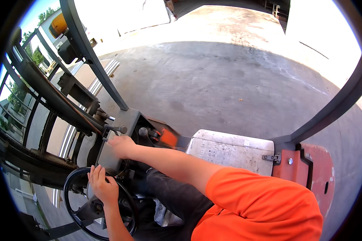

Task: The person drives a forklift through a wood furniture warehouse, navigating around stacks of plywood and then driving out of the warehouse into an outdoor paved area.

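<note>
I sit at the controls of a forklift. My left hand [103,185] lies on the upper right part of the black steering wheel [70,175], fingers stretched out and nothing gripped in them. Ahead and to the right, my right hand [122,146] reaches to the control levers beside the dashboard. It is blurred and its fingers are mostly hidden. Just beyond it a lever with a grey knob [122,129] sticks up. Another dark round knob [143,131] stands to its right. Whether my right hand holds a lever cannot be made out.
Dark mast rails and chains [48,88] rise at left, with pale sheets [84,74] beyond. A grey roof post [94,56] carries an orange lamp [59,25]. A worn white cover [229,150] lies right, beside red bodywork [319,164]. Concrete floor [213,80] stretches to a doorway.
</note>
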`<state>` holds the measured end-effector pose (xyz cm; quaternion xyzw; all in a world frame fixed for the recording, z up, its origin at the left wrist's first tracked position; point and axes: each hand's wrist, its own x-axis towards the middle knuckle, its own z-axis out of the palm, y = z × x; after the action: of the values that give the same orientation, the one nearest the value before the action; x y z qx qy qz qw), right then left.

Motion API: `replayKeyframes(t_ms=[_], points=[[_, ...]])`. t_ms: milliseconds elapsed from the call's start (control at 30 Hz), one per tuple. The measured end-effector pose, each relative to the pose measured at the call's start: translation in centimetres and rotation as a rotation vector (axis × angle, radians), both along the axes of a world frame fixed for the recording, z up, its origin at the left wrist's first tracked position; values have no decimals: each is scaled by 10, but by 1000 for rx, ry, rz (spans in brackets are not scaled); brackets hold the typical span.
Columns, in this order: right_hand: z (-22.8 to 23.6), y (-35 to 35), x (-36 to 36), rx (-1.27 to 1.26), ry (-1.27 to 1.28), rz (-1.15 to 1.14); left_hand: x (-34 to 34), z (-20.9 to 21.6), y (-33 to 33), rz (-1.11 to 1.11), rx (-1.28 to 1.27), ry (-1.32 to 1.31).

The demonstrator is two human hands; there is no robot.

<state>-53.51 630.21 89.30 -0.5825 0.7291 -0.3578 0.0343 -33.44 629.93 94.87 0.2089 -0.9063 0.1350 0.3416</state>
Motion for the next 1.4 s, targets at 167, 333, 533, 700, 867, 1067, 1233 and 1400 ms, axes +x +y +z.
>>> replayKeyframes(t_ms=[167, 333, 533, 700, 867, 1067, 1233, 1400], points=[[-4, 9, -11, 82, 2, -74, -5, 31, -88, 237, 67, 76], [13, 1, 12, -15, 47, -87, 112, 76, -133, 652, 205, 323], [26, -6, 57, 61, 106, -113, 247, 60, -111, 648, 246, 471], [-26, 3, 10, 73, 247, -20, 305, 0, -25, 464, 210, 618], [-41, -42, 10, 44, 320, -41, 333, -21, -15, 294, 107, 664], [-35, -33, 42, 165, 351, -175, 367, -38, -8, 141, 258, 547], [-9, -28, 101, 135, 382, -140, 412, -37, -9, 68, 318, 588], [33, -16, 169, 165, 364, -208, 468, -11, -24, 1, 368, 580]])
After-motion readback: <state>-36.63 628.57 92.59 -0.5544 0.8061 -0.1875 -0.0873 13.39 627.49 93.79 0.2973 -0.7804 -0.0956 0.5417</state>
